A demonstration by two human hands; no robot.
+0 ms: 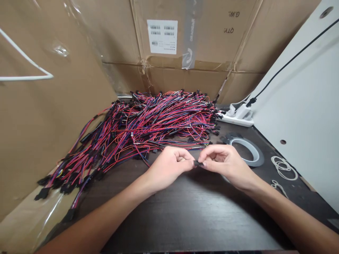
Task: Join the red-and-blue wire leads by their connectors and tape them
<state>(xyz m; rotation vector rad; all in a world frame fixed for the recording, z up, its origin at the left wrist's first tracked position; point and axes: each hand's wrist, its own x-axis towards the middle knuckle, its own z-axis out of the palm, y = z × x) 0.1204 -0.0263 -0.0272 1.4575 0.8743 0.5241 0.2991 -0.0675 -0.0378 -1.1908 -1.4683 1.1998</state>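
Observation:
Over the dark table, my left hand (174,164) and my right hand (225,164) are close together, each pinching one end of a small black piece (198,163). Fingertips cover most of the piece, so I cannot tell whether it is tape or a connector. Just behind my hands lies a large heap of wire harnesses (169,116), with red, blue and purple wires and black connectors at their ends. A few wires pass close behind my left hand; whether they join the black piece is hidden. To the right of my right hand, a roll of tape (258,153) lies flat.
A white power strip (237,118) with plugs and a black cable (296,58) sits at the back right. Rubber bands (284,168) lie near the white panel (304,95). Cardboard boxes (212,42) wall the back and left. More harnesses (76,169) spread leftward.

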